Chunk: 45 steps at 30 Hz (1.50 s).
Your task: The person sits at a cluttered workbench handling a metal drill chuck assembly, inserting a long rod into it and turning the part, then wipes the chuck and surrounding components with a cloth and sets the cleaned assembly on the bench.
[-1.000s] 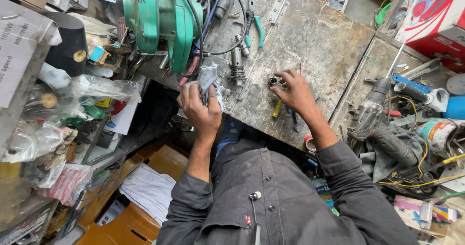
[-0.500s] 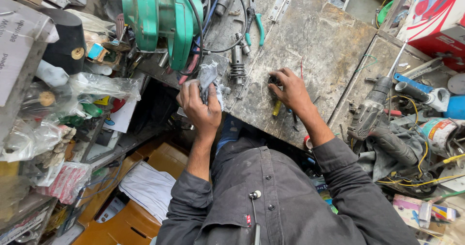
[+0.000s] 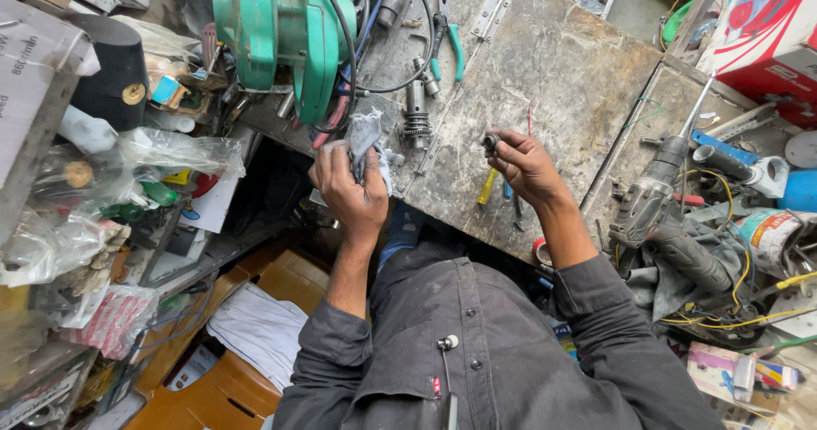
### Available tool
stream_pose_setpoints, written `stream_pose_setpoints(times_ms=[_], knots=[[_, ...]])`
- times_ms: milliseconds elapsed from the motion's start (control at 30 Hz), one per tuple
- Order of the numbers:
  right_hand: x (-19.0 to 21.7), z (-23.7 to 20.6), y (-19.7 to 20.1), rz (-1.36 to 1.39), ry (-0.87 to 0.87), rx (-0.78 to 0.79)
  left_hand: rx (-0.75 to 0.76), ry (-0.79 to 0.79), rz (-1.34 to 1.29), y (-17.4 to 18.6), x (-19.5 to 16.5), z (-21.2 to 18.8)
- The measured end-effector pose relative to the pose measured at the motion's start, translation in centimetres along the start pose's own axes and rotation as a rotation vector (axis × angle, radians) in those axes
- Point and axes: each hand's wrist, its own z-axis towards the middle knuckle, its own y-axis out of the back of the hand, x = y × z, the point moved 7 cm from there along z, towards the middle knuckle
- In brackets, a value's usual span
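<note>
Am watching from head view. Left hand (image 3: pixel 347 183) is clutching grey rag (image 3: pixel 368 141), fingers curled around it, at near edge of counter (image 3: pixel 562 64). Right hand (image 3: pixel 528 168) is pinching small dark metal part (image 3: pixel 490 141) between fingertips, just above counter. Geared metal shaft (image 3: pixel 415 111) is lying between hands, slightly beyond them. Yellow-handled tool (image 3: pixel 486 187) is sitting just under right hand. Green machine (image 3: pixel 281 30) is standing beyond left hand; grey drill (image 3: pixel 659 196) is lying well right of right hand.

Red-white carton (image 3: pixel 766 22) top right
</note>
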Motion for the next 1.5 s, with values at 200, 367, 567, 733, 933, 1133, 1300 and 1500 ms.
stream_pose_setpoints(times_ms=[200, 367, 567, 733, 933, 1133, 1300, 1500], knots=[[0.1, -1.0, -0.6, 0.299, -0.021, 0.147, -0.002, 0.003, 0.011, -0.1, 0.0, -0.1], [0.8, -0.6, -2.0, 0.160, -0.038, 0.072, 0.004, 0.016, 0.018, -0.1, 0.1, 0.0], [4.5, 3.0, -5.9, -0.759, 0.157, -0.177, 0.008, 0.014, 0.022, 0.1, 0.0, 0.0], [7.5, 6.2, -11.9, -1.351, 0.536, -0.136, 0.009, 0.010, 0.016, 0.2, -0.1, 0.2], [8.1, 10.0, -14.3, -1.689, 0.761, -0.066, -0.016, -0.018, 0.004, 0.4, -0.2, 0.2], [7.2, 11.4, -13.5, -1.734, 0.772, -0.017, -0.007, -0.004, -0.007, 0.4, 0.2, 0.3], [7.8, 10.8, -14.0, -1.715, 0.767, -0.001, 0.002, 0.002, -0.005, 0.4, 0.1, 0.3], [10.4, 5.3, -9.7, -1.461, 0.617, -0.229, 0.031, 0.032, 0.001, 0.3, -0.1, 0.3]])
